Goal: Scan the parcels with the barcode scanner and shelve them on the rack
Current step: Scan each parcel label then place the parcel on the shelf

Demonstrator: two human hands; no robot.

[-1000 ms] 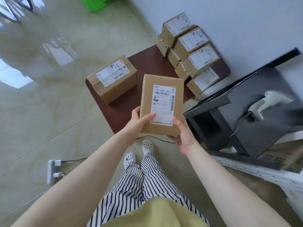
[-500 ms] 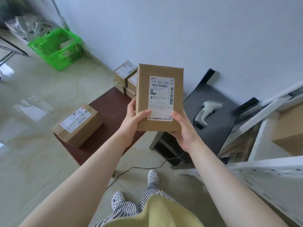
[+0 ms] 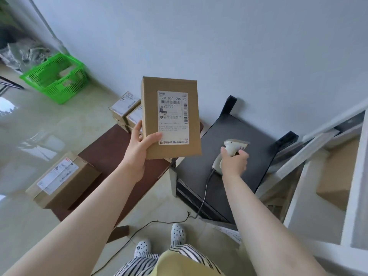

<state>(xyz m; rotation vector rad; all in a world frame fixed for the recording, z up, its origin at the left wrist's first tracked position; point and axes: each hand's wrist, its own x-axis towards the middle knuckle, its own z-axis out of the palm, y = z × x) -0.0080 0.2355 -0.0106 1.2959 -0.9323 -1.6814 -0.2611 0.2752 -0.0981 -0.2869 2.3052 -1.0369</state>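
l hand [image 3: 139,151] holds parcel [image 3: 171,118] upright | r hand [image 3: 234,162] grips scanner [image 3: 232,148]

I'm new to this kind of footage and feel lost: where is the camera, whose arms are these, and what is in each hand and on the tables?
There is no machine here. The camera sits on a person's head and looks forward and down, so the two arms are the wearer's own, with their striped trousers and spotted shoes at the bottom. The left hand holds up a cardboard parcel, its printed label facing the camera. The right hand grips a white barcode scanner over a black table; its cable runs down to the floor. On the brown table beside it lie one parcel at the near end and a stack of parcels by the wall. A green basket stands on the floor further back. At the right is a white rack with a box on it.
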